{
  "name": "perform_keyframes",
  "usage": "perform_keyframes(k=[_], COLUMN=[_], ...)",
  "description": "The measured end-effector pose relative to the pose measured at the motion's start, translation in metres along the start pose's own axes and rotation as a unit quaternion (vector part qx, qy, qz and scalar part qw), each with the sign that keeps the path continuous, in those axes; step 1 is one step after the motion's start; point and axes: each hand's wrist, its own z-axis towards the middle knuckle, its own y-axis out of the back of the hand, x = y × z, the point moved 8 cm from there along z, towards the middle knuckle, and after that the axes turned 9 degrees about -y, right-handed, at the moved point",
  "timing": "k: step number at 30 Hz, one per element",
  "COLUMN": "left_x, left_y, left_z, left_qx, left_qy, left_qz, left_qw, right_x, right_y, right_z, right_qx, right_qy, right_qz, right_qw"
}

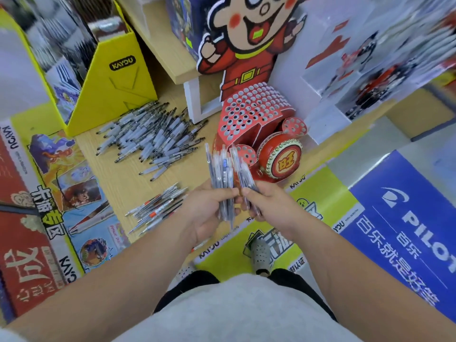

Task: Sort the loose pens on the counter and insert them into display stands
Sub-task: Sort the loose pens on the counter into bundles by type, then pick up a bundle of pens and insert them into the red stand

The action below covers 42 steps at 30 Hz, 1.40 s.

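- Pens fill both fists: my left hand (209, 206) grips one bundle (220, 178), my right hand (266, 206) a smaller bundle (243, 174).
- Red stand (251, 112) looks empty.
- Two piles (150, 137) wait on the counter (118, 178).

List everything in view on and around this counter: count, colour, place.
big pen pile: one, grey-black, back of counter, beside yellow box
small pen pile: one, clear with orange bands, front of counter
display stand: one, red with round holes, right of big pile
cartoon figure: one, red suit, above stand
yellow box: one, marked KAYOU, back left
blue sign: one, marked PILOT, lower right
counter: one, light wood
left hand: grips bunch of clear pens
right hand: grips smaller bunch
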Motion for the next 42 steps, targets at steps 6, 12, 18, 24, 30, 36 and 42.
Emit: perform_keyframes(k=[6, 12, 18, 24, 30, 36, 42], left_x=[-0.011, -0.004, 0.004, -0.006, -0.023, -0.031, -0.032], left_y=[-0.057, -0.125, -0.201, -0.238, -0.250, -0.245, -0.232], left_z=[0.004, 0.013, 0.017, 0.025, 0.047, 0.074, 0.090], left_qx=[-0.012, -0.085, -0.086, -0.089, -0.073, -0.042, -0.053], left_qy=[-0.052, -0.103, -0.136, -0.163, -0.167, -0.126, -0.105], left_qz=[0.072, 0.094, 0.122, 0.113, 0.040, -0.022, -0.037], left_qw=[0.996, 0.987, 0.979, 0.976, 0.982, 0.991, 0.992], right_x=[0.002, 0.003, 0.008, 0.024, 0.036, 0.058, 0.061], right_y=[0.048, 0.119, 0.192, 0.229, 0.243, 0.269, 0.310], right_z=[-0.012, -0.023, -0.037, -0.045, -0.030, -0.020, -0.003], right_qx=[0.012, 0.026, 0.055, 0.094, 0.070, 0.012, -0.089], right_qy=[0.061, 0.117, 0.133, 0.157, 0.142, 0.131, 0.132], right_qz=[-0.081, -0.203, -0.236, -0.206, -0.135, -0.126, -0.015], right_qw=[0.995, 0.972, 0.961, 0.961, 0.978, 0.983, 0.987])
